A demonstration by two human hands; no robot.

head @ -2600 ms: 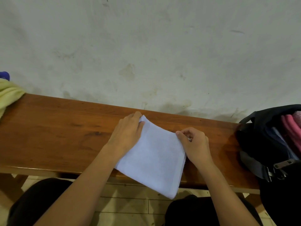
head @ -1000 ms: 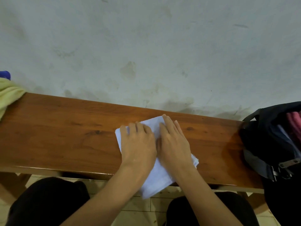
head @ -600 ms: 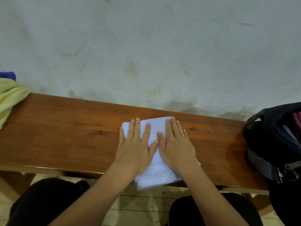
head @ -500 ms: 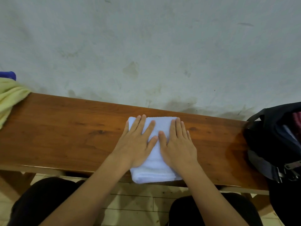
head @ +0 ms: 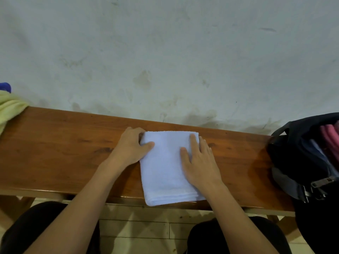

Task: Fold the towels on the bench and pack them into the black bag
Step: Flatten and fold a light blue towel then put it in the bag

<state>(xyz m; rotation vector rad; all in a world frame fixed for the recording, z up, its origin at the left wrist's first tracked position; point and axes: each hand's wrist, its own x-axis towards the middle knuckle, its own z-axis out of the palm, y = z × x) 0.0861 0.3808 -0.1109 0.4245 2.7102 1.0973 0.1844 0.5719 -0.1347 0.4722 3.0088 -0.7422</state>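
The left hand (head: 131, 146) has slid off the towel (head: 166, 167) to pinch its far-left corner, the right hand (head: 199, 163) still pressing flat with straight fingers, so another fold or the lift toward the bag (head: 300, 158) seems next.

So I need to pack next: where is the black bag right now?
In the head view, the black fabric bag sits open at the far right end of the brown wooden bench, right of the folded white towel.

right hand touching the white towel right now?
Touching. The head view shows the right hand lying flat, fingers straight, on the right part of the white towel, no gap visible.
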